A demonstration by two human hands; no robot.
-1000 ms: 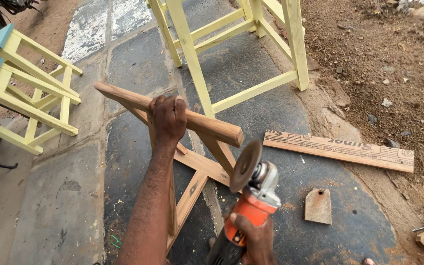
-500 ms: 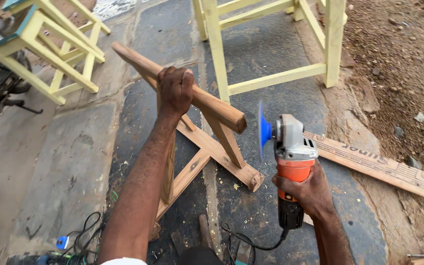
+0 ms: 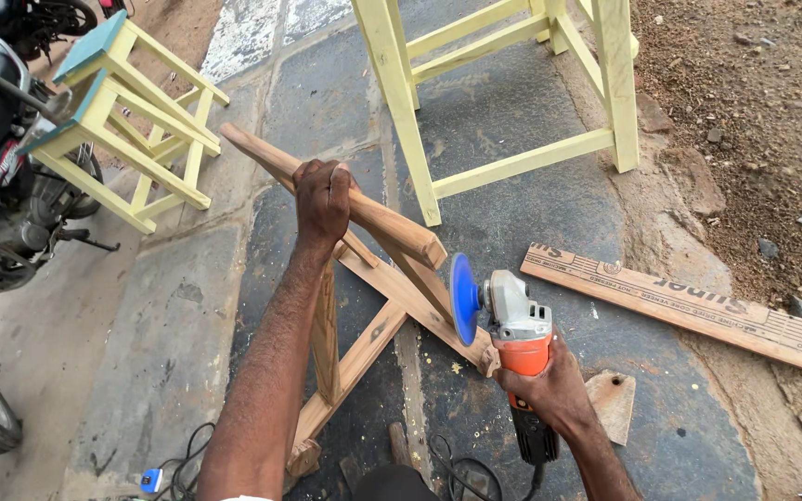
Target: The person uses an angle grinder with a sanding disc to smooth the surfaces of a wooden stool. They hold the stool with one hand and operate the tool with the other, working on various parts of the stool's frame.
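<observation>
Dark stone paving [image 3: 512, 139] fills mid-frame, dirt along its right edge. At center, the left hand [image 3: 322, 199] is wrapped around the top rail of a bare wooden frame [image 3: 392, 278]. Lower right, the right hand [image 3: 549, 390] grips an orange grinder [image 3: 512, 325], its blue disc just beside the rail's end. Yellow stools [image 3: 132, 121] stand upper left and top; a plank [image 3: 689, 306] lies right.

Stone floor [image 3: 169, 306]: plank [image 3: 689, 306], stools [image 3: 132, 130], frame [image 3: 364, 306].
</observation>
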